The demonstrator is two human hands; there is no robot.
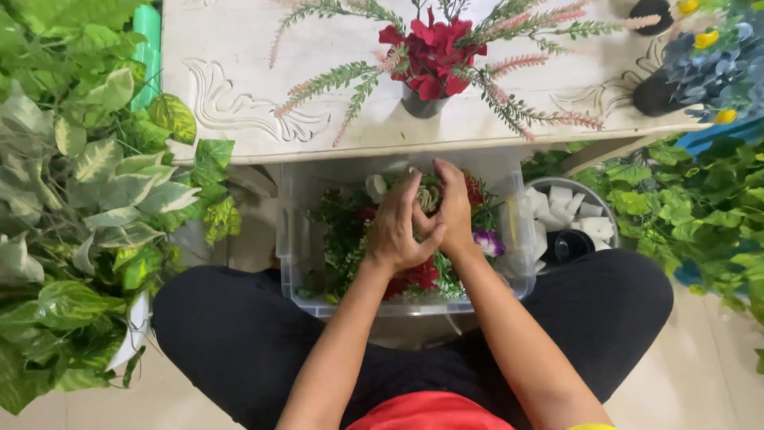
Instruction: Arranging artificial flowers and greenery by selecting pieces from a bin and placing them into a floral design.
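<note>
The carved whitewashed table (239, 95) was the anchor. On it sat a dark pot of red flowers (430, 56) with feathery green sprigs, and near its right end a second dark pot (656, 94) with blue-grey leaves and yellow blooms. Left of the table hung big variegated leaves (87, 183); under its right edge stood a bucket of white blocks (577, 215).

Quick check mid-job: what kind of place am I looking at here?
Probably a home or small workshop corner for arranging artificial flowers: a clear bin of blooms under both hands, a red arrangement in a small pot on a carved table, leafy plants alongside.
</note>
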